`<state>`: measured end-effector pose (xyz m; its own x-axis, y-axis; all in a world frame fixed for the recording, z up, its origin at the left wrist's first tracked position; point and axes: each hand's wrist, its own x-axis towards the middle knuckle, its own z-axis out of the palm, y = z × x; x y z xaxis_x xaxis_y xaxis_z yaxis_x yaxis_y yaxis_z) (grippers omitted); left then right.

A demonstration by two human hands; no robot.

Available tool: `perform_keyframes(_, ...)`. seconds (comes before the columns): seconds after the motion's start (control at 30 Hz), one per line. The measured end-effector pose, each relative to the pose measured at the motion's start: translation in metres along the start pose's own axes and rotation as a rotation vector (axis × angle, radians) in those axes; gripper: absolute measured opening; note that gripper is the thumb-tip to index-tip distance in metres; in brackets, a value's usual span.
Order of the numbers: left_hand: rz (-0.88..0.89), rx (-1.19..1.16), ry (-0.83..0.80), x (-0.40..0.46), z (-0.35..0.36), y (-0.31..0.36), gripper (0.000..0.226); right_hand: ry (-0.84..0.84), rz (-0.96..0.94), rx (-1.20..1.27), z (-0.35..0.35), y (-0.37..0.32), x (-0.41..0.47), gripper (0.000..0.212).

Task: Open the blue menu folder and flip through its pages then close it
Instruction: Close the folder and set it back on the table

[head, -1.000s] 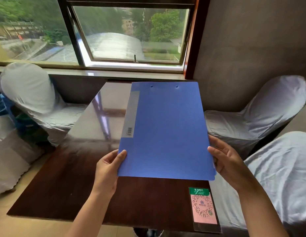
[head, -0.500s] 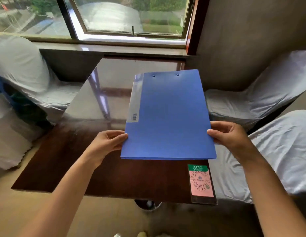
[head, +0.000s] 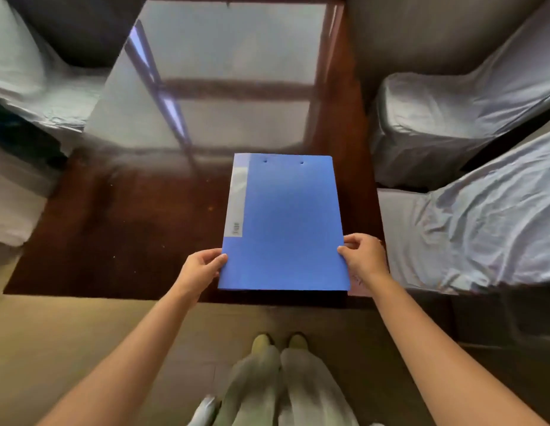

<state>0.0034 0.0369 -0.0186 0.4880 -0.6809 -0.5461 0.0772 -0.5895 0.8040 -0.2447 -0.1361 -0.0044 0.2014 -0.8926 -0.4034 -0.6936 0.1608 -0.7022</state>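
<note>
Closed, the blue menu folder (head: 284,222) lay at the table's (head: 120,229) 5 o'clock corner; spine label (head: 237,207) barcode unreadable. Left hand (head: 200,270) and right hand (head: 364,258) gripped its near side edges, arms extended.

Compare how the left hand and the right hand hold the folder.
The left hand grips the folder's left edge, near the spine label; the right hand grips the right, opening edge. The right hand sits slightly higher than the left hand. Both pinch the closed folder near its bottom.

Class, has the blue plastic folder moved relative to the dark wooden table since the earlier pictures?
Yes. The blue plastic folder has come down toward the dark wooden table's near edge.
</note>
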Motion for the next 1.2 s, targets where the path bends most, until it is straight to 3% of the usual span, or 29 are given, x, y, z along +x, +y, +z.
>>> perform_keyframes(0.2, 0.003, 0.269, 0.073, 0.022, 0.001, -0.005, 0.018, -0.041, -0.006, -0.200, 0.021, 0.006, 0.015, 0.013)
perform_keyframes(0.33, 0.050, 0.581, 0.184, 0.026, 0.003, 0.000, 0.017, 0.072, -0.003, -0.379, 0.027, 0.008, 0.021, 0.011)
perform_keyframes(0.57, 0.097, 0.606, 0.227, 0.022, 0.010, 0.001, 0.020, 0.194, -0.093, -0.524, 0.031, 0.012, 0.020, 0.012)
perform_keyframes(0.7, 0.229, 0.654, 0.298, 0.016, 0.014, 0.001, 0.046, 0.236, -0.165, -0.590, 0.029, 0.015, 0.015, 0.021)
perform_keyframes(0.77, 0.374, 0.700, 0.309, 0.009, 0.017, 0.001, 0.060, 0.262, -0.292, -0.596, 0.027, 0.015, 0.007, 0.031)
perform_keyframes(0.9, 0.645, 0.946, 0.093, -0.010, 0.029, -0.007, 0.072, 0.054, -0.619, -0.722, 0.027, 0.026, -0.014, 0.056)
perform_keyframes(1.03, 0.613, 1.197, -0.108, -0.018, 0.043, -0.021, 0.081, -0.211, -0.666, -0.896, 0.026, 0.043, -0.022, 0.066)
perform_keyframes(1.2, 0.646, 1.301, -0.115, -0.014, 0.042, -0.021, 0.072, -0.186, -0.715, -0.994, 0.018, 0.053, -0.028, 0.068)
